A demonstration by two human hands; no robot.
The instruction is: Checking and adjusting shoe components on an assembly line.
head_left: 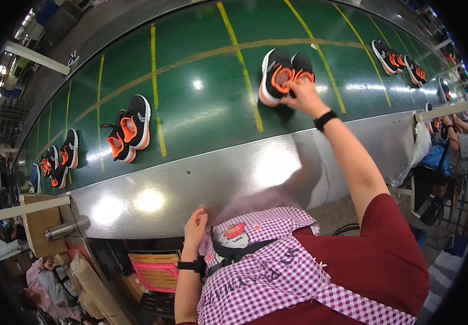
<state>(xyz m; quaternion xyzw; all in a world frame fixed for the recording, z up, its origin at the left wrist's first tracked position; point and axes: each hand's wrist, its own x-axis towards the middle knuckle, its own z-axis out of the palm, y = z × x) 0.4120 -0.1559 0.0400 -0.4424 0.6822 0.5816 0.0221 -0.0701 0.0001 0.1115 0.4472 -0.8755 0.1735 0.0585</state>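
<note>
A pair of black sneakers (275,76) with orange lining and white-and-orange soles stands on the green belt (196,116), toes pointing away from me. My right hand (303,98) is closed at their heel end, fingers at the collars and thumb low at the back. How far the fingers reach inside is hidden. My left hand (195,226) hangs by the near edge of the metal ledge (212,187), fingers curled in, with nothing visible in them. Left of the held pair sits another matching pair of sneakers (131,130).
Yellow stripes (158,97) divide the belt into sections. More sneakers (70,149) lie at the far left, others (388,57) at the right. Below the ledge are a cardboard box (41,225) and a wooden chair (158,271). Another person (459,143) sits at the right.
</note>
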